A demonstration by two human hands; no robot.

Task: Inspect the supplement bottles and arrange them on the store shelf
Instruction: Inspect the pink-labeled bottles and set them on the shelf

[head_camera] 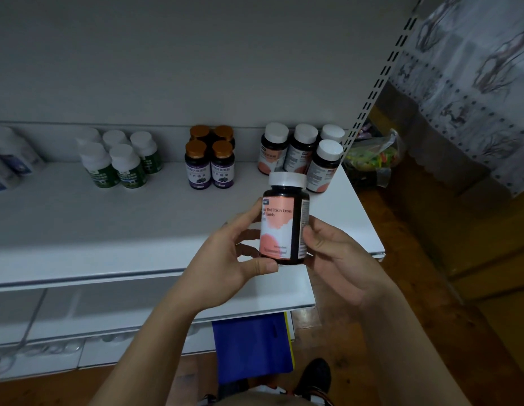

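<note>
**shelfie_a:** ok so we're holding the dark bottle with the white cap upright in both hands, just out front of the white shelf. Our left hand grips it, thumb at the base, fingers round the left side, and they cover the start of the label lines. Our right hand is curled round the right side, so the side panel is half hidden and its print is too tiny anyway.

**shelfie_b:** yep. Behind the bottle we see four pink-label bottles with white caps. Left of it are four orange-capped purple-label bottles, further left the green-label bottles, and far left some blue-and-white bottles, blurred and cut by the frame. Right of it, past the slotted upright, is a clear plastic bag of colourful stuff we can't identify. Below it are a blue bag-ish thing and a black shoe.

**shelfie_a:** on ours we can read "Red Rich Iron" and "Candy". The purple and green labels have Chinese characters, too small for us to read.
</note>
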